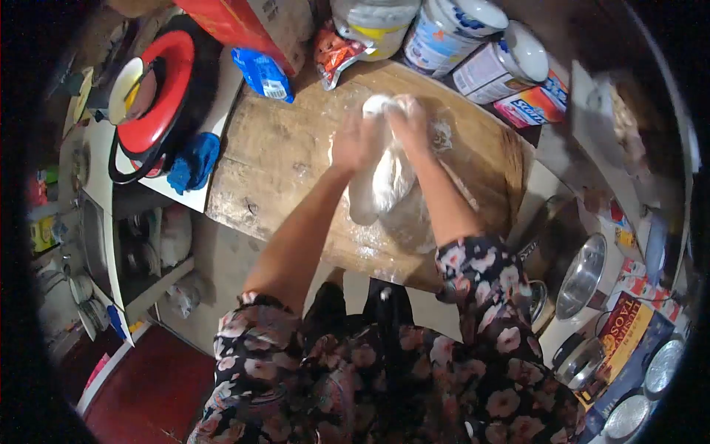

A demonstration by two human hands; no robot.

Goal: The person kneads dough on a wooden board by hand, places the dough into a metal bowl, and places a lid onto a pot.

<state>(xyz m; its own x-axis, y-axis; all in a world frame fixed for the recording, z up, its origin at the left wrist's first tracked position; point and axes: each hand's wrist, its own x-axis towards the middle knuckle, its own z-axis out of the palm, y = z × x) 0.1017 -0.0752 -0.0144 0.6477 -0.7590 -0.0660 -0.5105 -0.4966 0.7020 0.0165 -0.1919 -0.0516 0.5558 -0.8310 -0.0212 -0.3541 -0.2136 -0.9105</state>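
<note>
The bench (221,112) carries a wooden board (274,159), with pale dough (389,183) near its middle, running from far to near. At the dough's far end, the left hand (356,140) and right hand (410,124) curve over it, though blur hides how far their fingers (403,109) are closed; even pressure from both sides would likely serve best.

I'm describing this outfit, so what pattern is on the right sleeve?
The right sleeve is black with pale pinkish flowers, clearest in the head view.

Dough (390,183) on board (270,159), tins (484,78) behind, cloth (194,163) left, bowl (582,275) right
</note>
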